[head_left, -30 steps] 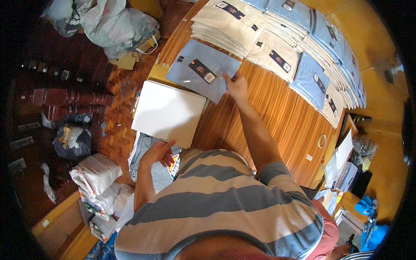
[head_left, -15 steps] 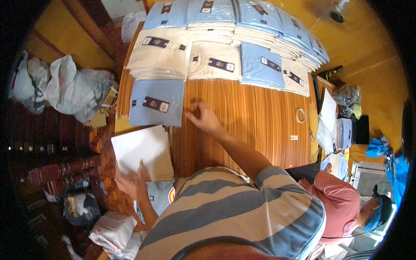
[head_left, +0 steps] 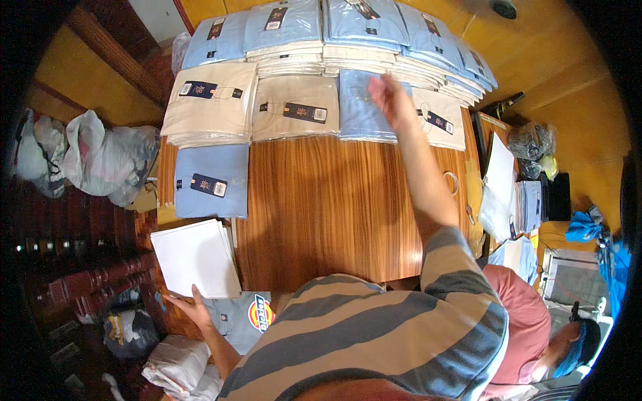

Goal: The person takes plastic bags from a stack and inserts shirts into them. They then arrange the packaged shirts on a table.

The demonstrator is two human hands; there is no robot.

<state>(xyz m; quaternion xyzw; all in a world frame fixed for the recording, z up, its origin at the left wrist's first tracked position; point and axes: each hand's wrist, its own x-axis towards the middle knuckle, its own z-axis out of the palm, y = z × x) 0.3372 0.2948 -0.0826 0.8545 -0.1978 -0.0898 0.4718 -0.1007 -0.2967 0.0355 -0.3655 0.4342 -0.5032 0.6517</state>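
Note:
My right hand (head_left: 394,100) reaches over a folded light-blue shirt (head_left: 358,110) in a clear bag, its fingers loosely apart and nothing seen in them. Whether it touches the bag cannot be told. My left hand (head_left: 194,309) is open at the near edge of a pile of white boards (head_left: 194,257), thumb and fingers spread. Beyond that pile lies a folded blue shirt (head_left: 210,167) with a dark tag. Stacks of bagged beige shirts (head_left: 294,93) flank the light-blue one.
Taller stacks of bagged blue shirts (head_left: 281,30) line the far side of the wooden table (head_left: 321,214). A tape roll (head_left: 451,182) lies near its right edge. Below the boards sits a grey garment (head_left: 234,321). Another person (head_left: 515,327) is at the lower right.
My right hand has moved from beside the single blue shirt, far and right, to over the light-blue bagged shirt. My left hand has slid back toward the boards' near edge. The view has shifted.

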